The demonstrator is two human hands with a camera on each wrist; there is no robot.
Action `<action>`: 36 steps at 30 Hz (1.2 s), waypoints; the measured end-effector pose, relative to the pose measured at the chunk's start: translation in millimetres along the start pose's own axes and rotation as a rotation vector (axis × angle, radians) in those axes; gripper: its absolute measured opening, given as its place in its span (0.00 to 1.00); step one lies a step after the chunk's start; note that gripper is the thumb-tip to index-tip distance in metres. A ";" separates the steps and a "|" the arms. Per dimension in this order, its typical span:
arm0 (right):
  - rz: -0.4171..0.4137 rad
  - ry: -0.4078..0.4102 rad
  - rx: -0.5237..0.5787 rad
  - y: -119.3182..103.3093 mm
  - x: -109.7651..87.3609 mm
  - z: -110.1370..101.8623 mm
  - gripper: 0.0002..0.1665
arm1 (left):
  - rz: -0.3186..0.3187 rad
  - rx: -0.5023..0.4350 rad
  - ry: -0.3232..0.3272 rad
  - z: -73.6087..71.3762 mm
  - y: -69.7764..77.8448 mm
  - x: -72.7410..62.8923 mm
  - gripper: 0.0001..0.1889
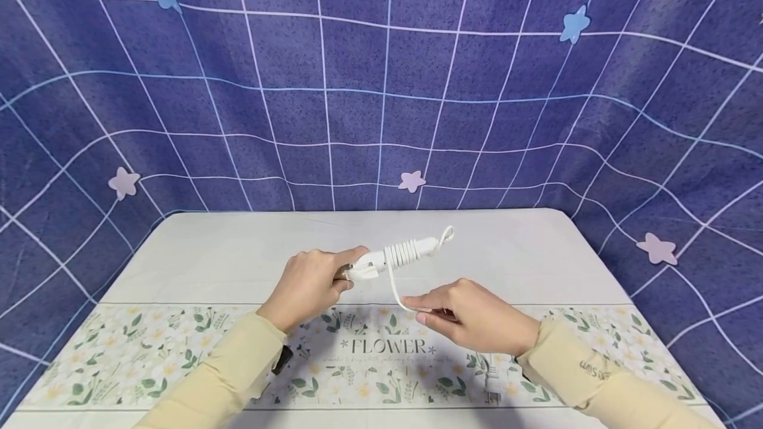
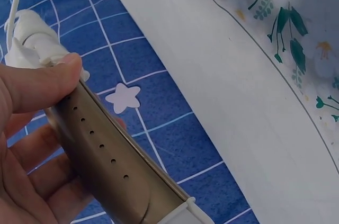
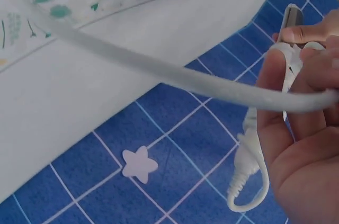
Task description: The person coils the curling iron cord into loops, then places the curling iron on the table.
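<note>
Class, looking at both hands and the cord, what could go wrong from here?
The coils round the white handle might loosen if the right hand lets the cord go slack. Pulling hard could twist the appliance in the left hand's grip.

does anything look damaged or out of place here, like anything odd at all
Nothing stands out: the white cord wraps neatly around what looks like a hair straightener, runs unkinked to the right hand, and no spill or damage shows.
</note>
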State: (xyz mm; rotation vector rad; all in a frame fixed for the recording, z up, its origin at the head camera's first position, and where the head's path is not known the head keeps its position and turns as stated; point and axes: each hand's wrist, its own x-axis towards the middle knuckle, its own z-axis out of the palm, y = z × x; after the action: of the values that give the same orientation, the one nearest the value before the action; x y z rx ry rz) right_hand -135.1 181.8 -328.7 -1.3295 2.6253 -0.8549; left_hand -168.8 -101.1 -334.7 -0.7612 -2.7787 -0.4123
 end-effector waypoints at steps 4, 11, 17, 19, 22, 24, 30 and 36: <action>0.044 -0.032 0.049 -1.2 -1.5 3.6 0.24 | -0.010 -0.018 0.025 0.3 -1.3 -0.4 0.31; 0.102 -0.056 0.109 -2.4 -4.3 7.2 0.28 | 0.009 -0.015 0.062 -0.7 -2.8 -0.9 0.31; 0.090 -0.021 0.141 2.5 -8.9 12.8 0.21 | 0.006 -0.045 0.090 -1.3 -3.5 -1.6 0.32; 0.090 -0.010 0.171 5.8 -11.8 15.9 0.17 | 0.009 -0.052 0.110 -2.2 -3.6 -0.8 0.32; 0.101 -0.021 0.231 10.4 -16.8 20.9 0.17 | 0.007 -0.055 0.129 -4.7 -2.9 1.4 0.32; 0.130 -0.045 0.275 12.5 -19.7 23.6 0.19 | 0.005 -0.050 0.136 -6.4 -2.4 2.9 0.32; 0.166 -0.108 0.309 19.0 -25.9 27.4 0.23 | 0.013 -0.063 0.153 -9.0 -2.0 3.2 0.32; 0.181 -0.134 0.277 20.4 -27.9 26.3 0.21 | 0.023 -0.083 0.151 -9.6 -1.2 1.5 0.32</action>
State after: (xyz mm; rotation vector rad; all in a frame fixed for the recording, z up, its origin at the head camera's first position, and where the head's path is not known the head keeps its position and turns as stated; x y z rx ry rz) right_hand -124.4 201.0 -366.1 -1.0255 2.3755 -1.0172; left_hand -169.2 -104.5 -325.5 -0.7472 -2.6235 -0.5600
